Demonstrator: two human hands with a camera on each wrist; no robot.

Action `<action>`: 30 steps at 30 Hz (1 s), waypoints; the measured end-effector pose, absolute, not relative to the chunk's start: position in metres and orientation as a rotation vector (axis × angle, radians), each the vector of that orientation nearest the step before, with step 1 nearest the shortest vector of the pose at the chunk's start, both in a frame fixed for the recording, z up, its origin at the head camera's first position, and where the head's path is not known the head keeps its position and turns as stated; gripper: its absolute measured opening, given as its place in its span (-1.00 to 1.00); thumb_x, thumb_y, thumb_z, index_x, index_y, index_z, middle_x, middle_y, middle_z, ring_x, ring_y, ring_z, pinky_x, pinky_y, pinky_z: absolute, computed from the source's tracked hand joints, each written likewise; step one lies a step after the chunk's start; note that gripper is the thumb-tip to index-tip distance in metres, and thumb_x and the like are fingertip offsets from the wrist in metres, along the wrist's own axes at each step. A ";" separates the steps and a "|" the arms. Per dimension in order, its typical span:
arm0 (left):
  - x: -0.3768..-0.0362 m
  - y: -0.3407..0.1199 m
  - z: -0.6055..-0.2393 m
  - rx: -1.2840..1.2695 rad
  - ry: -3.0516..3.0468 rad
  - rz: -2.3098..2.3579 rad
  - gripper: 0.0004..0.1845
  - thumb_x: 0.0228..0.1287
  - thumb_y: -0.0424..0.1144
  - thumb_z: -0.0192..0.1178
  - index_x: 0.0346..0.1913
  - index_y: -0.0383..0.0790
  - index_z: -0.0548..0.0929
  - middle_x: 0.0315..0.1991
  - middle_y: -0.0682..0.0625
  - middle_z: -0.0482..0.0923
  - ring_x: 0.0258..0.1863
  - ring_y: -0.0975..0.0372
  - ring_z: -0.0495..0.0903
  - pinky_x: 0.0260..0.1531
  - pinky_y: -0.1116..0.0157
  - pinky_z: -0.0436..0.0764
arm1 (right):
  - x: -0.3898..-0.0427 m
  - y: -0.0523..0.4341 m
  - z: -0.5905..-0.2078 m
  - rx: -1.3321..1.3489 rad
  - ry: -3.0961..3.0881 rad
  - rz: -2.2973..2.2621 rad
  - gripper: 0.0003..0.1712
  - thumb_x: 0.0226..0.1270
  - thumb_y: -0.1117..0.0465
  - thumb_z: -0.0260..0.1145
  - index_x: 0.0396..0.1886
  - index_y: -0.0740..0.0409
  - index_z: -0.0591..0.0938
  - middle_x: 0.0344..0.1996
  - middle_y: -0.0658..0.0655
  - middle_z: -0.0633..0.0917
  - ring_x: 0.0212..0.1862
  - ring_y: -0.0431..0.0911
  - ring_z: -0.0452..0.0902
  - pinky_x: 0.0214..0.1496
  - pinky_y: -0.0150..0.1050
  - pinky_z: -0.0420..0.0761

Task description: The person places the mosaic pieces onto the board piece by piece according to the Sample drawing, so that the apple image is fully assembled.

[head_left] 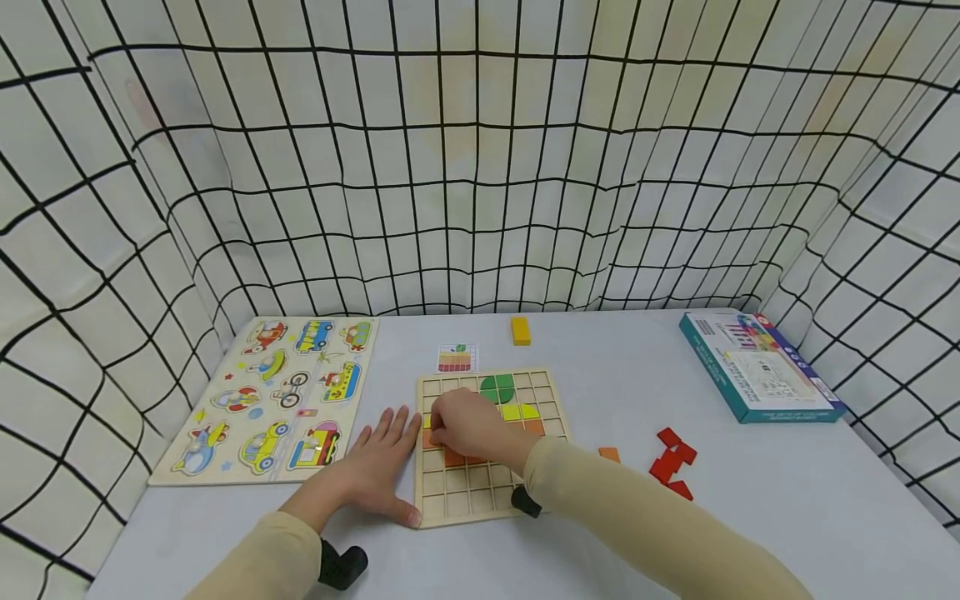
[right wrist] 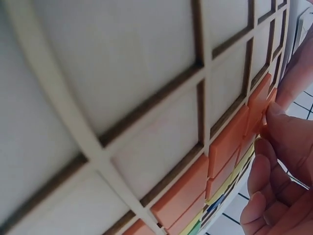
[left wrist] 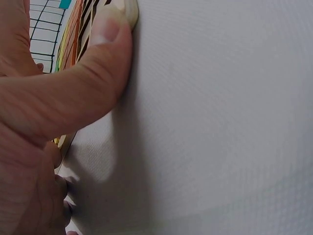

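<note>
A wooden grid board (head_left: 457,504) lies mid-table, with green, yellow and orange tiles set in some of its squares. My left hand (head_left: 378,467) lies spread at the board's left side, and its thumb (left wrist: 98,63) presses the near left corner. Over the board's left part my right hand (head_left: 472,421) reaches across. Thumb and fingertips of that hand pinch an orange tile (right wrist: 270,103) at the end of the orange rows. Part of the yellow row is hidden behind the right hand in the head view.
A picture card (head_left: 457,358) and a yellow block (head_left: 521,331) lie behind the board. To the left is a vehicle puzzle (head_left: 288,400). On the right are an orange tile (head_left: 609,454), several red tiles (head_left: 666,465) and a teal-edged box (head_left: 765,371). Black netting (head_left: 480,167) surrounds the table.
</note>
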State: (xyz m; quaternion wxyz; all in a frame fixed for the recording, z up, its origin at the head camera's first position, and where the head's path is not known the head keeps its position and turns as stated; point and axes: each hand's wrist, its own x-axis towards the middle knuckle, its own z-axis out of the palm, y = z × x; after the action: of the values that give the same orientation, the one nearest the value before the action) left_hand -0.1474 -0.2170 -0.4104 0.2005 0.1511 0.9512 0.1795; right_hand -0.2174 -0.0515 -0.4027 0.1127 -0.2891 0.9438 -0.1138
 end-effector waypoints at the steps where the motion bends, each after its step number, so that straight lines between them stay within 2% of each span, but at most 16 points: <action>1: -0.147 -0.217 -0.411 0.424 2.659 0.503 0.42 -0.18 0.18 0.62 0.62 -0.39 -0.01 0.65 -0.38 -0.22 0.64 -0.29 -0.30 0.55 -0.35 -0.20 | -0.218 -0.052 -0.403 -0.850 2.772 -0.317 -0.88 0.35 0.08 0.47 -0.36 -0.02 0.78 -0.48 -0.13 0.70 -0.39 -0.25 0.49 -0.31 -0.40 0.56; 7: -0.148 -0.217 -0.413 0.425 2.657 0.504 0.42 -0.18 0.20 0.61 0.62 -0.38 -0.01 0.65 -0.38 -0.22 0.64 -0.30 -0.29 0.55 -0.35 -0.20 | -0.217 -0.048 -0.401 -0.853 2.766 -0.320 -0.90 0.34 0.09 0.48 -0.30 -0.01 0.79 -0.42 -0.12 0.73 -0.34 -0.24 0.49 -0.24 -0.39 0.59; 13: -0.148 -0.216 -0.416 0.429 2.662 0.497 0.43 -0.18 0.21 0.62 0.62 -0.38 -0.01 0.65 -0.39 -0.22 0.63 -0.30 -0.28 0.55 -0.35 -0.18 | -0.214 -0.023 -0.395 -0.876 2.744 -0.505 -0.92 0.35 0.15 0.46 -0.31 0.04 0.77 -0.41 -0.10 0.72 -0.37 -0.27 0.50 -0.27 -0.43 0.57; 21: -0.150 -0.215 -0.416 0.433 2.660 0.482 0.44 -0.17 0.19 0.62 0.62 -0.39 -0.04 0.65 -0.40 -0.25 0.63 -0.31 -0.31 0.55 -0.34 -0.20 | -0.222 0.055 -0.392 -0.759 2.728 -0.674 -0.96 0.34 0.24 0.45 -0.28 0.10 0.76 -0.36 -0.05 0.71 -0.27 -0.18 0.53 -0.14 -0.27 0.64; 30: -0.152 -0.218 -0.420 0.410 2.669 0.466 0.45 -0.18 0.23 0.62 0.62 -0.38 -0.04 0.65 -0.39 -0.25 0.64 -0.29 -0.31 0.55 -0.34 -0.20 | -0.223 0.156 -0.394 -0.537 2.714 -0.656 -0.88 0.30 0.30 0.46 -0.19 0.07 0.76 -0.32 -0.04 0.70 -0.23 -0.15 0.52 -0.15 -0.31 0.67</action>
State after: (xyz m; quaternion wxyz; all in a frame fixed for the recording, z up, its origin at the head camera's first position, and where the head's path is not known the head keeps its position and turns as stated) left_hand -0.1521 -0.2179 -0.4197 0.1992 0.1467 0.9545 0.1667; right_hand -0.2227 0.1559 -0.3943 0.1488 -0.1866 0.9439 -0.2283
